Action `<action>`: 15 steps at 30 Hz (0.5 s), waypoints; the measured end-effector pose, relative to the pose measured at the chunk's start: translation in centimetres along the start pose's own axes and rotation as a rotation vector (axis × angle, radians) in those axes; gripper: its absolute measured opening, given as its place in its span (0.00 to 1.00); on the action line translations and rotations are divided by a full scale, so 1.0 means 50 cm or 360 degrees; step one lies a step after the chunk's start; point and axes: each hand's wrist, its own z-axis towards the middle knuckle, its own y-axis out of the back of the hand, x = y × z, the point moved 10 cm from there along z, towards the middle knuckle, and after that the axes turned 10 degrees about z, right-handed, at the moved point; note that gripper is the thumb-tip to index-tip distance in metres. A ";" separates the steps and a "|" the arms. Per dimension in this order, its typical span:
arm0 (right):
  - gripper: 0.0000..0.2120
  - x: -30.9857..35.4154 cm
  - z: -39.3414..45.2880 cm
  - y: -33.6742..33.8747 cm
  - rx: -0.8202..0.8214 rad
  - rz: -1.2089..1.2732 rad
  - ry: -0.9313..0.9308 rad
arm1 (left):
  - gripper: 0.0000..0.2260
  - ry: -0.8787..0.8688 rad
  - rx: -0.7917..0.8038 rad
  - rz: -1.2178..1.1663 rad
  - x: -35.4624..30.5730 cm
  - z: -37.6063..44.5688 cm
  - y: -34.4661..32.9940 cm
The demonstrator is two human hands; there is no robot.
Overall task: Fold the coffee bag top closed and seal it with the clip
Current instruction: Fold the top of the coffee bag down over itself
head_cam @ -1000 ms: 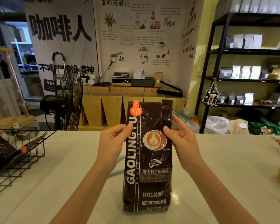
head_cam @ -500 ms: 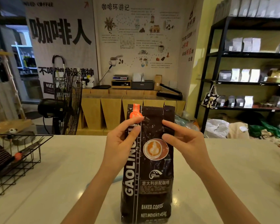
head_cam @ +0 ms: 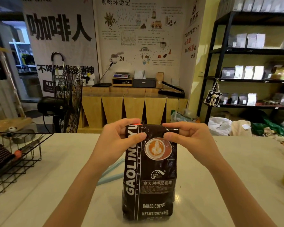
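A tall, dark brown coffee bag (head_cam: 148,174) stood upright on a pale bench (head_cam: 228,177), at the centre of the view and close to the person. Both hands met at its top, at about twelve o'clock on the bag. The left hand (head_cam: 120,139) pinched the top left corner, thumb in front and fingers wrapped behind. The right hand (head_cam: 189,138) mirrored it on the top right corner. Each grip was clenched on the folded upper edge, probably to keep the crease flat and even across the whole width while the base rested on the bench for support.

The bag's top was turned down into a narrow, level band, with a sliver of orange label showing at the fold near the left fingers. The front carried white vertical lettering reading "GAOLING", a round latte-art picture, and "BAKED.COFFEE" with a net weight near the bottom. The foil looked glossy and slightly wrinkled.

A pale blue clip (head_cam: 111,173) lay on the bench at about nine o'clock from the bag, partly hidden behind the left forearm and not yet picked up. A black wire basket (head_cam: 18,161) sat farther out at nine o'clock.
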 end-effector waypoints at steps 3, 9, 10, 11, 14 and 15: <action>0.09 -0.001 0.000 -0.001 -0.0003 -0.0020 -0.0026 | 0.11 0.0035 0.0026 0.0068 0.006 0.001 0.001; 0.06 -0.017 0.003 0.002 -0.0076 -0.0060 -0.0090 | 0.06 0.0170 -0.0011 -0.0067 0.026 0.002 0.000; 0.07 -0.016 0.004 0.004 -0.0090 -0.0116 -0.0073 | 0.05 0.0186 -0.0002 -0.0061 0.027 0.002 0.000; 0.08 -0.014 0.005 0.006 -0.0106 -0.0203 -0.0052 | 0.05 0.0186 0.0017 -0.0021 0.026 0.002 0.001; 0.09 -0.009 0.004 0.012 -0.0144 -0.0462 -0.0023 | 0.09 0.0146 0.0053 0.0146 0.014 0.001 0.008; 0.09 -0.011 0.004 0.010 -0.0123 -0.0474 -0.0035 | 0.08 0.0139 0.0033 0.0192 0.014 0.001 0.013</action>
